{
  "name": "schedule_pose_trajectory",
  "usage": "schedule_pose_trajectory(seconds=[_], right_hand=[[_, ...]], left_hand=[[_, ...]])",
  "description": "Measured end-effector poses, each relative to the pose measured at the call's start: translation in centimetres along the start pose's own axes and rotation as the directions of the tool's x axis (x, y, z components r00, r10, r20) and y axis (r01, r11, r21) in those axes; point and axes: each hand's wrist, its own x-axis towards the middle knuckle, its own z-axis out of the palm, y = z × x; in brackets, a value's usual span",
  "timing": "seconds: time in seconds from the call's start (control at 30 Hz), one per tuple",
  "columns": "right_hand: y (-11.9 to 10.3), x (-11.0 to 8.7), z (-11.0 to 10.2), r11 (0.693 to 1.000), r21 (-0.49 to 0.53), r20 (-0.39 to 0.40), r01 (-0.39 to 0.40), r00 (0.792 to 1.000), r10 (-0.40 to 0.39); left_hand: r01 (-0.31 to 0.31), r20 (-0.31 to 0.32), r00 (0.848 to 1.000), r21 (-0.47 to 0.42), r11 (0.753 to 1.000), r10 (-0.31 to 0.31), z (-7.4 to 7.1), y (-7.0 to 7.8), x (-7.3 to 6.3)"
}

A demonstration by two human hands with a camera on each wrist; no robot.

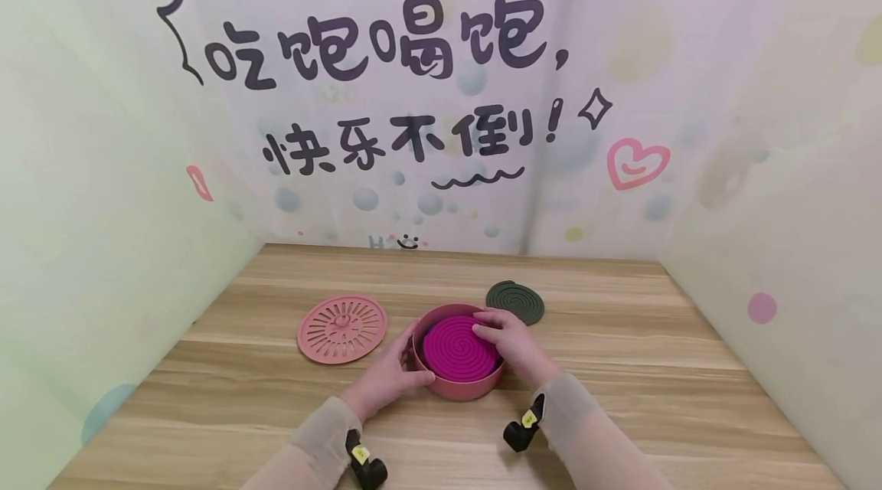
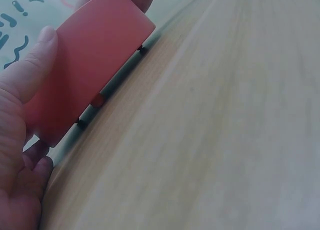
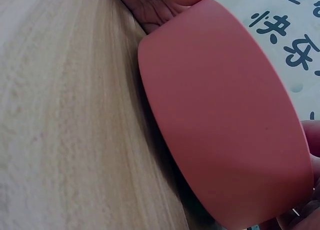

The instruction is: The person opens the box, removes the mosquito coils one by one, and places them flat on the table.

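A magenta spiral mosquito coil (image 1: 459,351) lies inside a round coral-pink box (image 1: 460,390), its top just below the rim. My left hand (image 1: 391,381) grips the box by its left side, thumb along the near wall, as the left wrist view also shows. Over the right rim reaches my right hand (image 1: 513,344), with its fingertips (image 1: 486,332) on the upper right edge of the coil. In the right wrist view some of its fingers show beside the box's outer wall. Small feet (image 2: 97,100) show under the box.
A slotted pink lid (image 1: 324,344) with a small knob lies to the left on the wooden table (image 1: 620,398). Behind the box at the right is a dark green spiral coil (image 1: 515,302). Printed curtains (image 1: 386,207) close off the table's back and sides.
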Motion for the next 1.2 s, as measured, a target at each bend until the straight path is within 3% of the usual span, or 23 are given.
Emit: schedule_pose_trajectory(seconds=[0.8,1.2], right_hand=[[0.1,0.0,0.1,1.000,0.028,0.024,-0.012,1.000,0.012],[-0.8,-0.3,-0.1,0.997,0.057,-0.014,0.057,0.998,-0.057]], left_hand=[[-0.002,-0.003,1.000,-0.011,1.000,0.002,0.0,0.4,-0.2],[-0.018,0.013,1.000,-0.009,1.000,0.019,0.0,0.0,0.1]])
